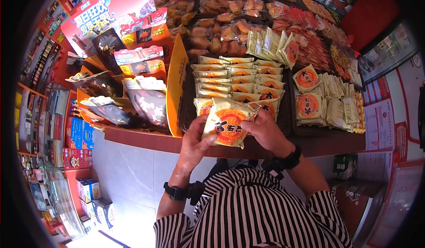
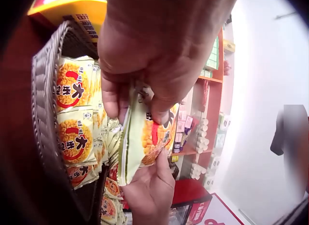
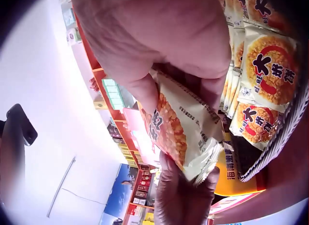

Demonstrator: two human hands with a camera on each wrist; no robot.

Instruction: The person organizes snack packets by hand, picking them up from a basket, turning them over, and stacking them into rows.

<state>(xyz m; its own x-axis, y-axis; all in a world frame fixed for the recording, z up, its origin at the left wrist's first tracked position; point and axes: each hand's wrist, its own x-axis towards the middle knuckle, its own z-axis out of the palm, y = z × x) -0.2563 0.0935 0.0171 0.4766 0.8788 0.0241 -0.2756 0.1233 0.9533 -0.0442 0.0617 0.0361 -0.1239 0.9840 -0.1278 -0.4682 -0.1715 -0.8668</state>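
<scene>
Both hands hold a cream-and-orange rice cracker packet (image 1: 228, 123) over the front edge of a basket. My left hand (image 1: 195, 137) grips its left side, thumb across the front. At the opposite side my right hand (image 1: 268, 130) pinches the packet, its thumb also on the printed face. In the left wrist view the packet (image 2: 149, 138) is seen edge-on between the two hands. Behind it, rows of matching packets (image 1: 241, 80) stand in the dark woven basket (image 2: 46, 99). Several more packets (image 1: 265, 44) lean at the back of these rows.
An orange display box (image 1: 177, 80) with dark snack bags stands left of the basket. To the right, another basket holds similar packets (image 1: 307, 106). Bagged breads (image 1: 221, 35) fill trays behind. The brown counter edge (image 1: 141, 145) runs in front of the person.
</scene>
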